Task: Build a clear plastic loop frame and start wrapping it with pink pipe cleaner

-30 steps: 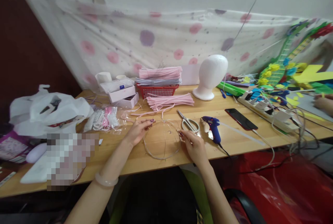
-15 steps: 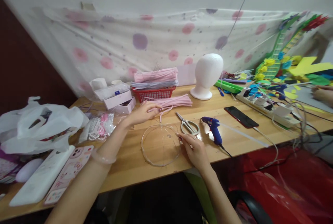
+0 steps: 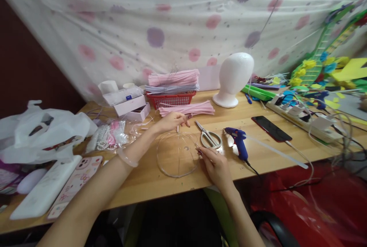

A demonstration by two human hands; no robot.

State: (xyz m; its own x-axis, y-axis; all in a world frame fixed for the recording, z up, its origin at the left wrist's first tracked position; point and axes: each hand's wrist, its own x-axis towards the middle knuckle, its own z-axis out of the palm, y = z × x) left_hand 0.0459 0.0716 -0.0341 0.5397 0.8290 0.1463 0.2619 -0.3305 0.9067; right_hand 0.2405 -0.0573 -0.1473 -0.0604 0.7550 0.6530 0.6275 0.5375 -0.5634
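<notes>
A thin wire ring (image 3: 177, 176) with fine wires across its middle lies low over the wooden table. At its right side, my right hand (image 3: 215, 164) pinches the rim between thumb and fingertips. My left hand (image 3: 173, 121) is above the ring's far edge with its fingers curled together. Below its palm shows a short end of pink pipe cleaner (image 3: 177, 129); the rest is covered by the hand. Just right of the left hand lie open-bladed scissors (image 3: 210, 139) with pale handles. Behind it is a bundle of pink pipe cleaners (image 3: 197, 108).
A blue glue gun (image 3: 238, 143) and black phone (image 3: 271, 128) lie to the right, near a power strip (image 3: 309, 126) with tangled cords. A white foam head (image 3: 233, 78) stands behind. Left are a red basket (image 3: 172, 100), small boxes (image 3: 130, 105), bagged beads (image 3: 110, 136) and a plastic bag (image 3: 51, 128).
My left hand has moved right across the ring's far edge, and its fingers have curled in, covering most of the pink strand. My right hand keeps its pinch on the ring.
</notes>
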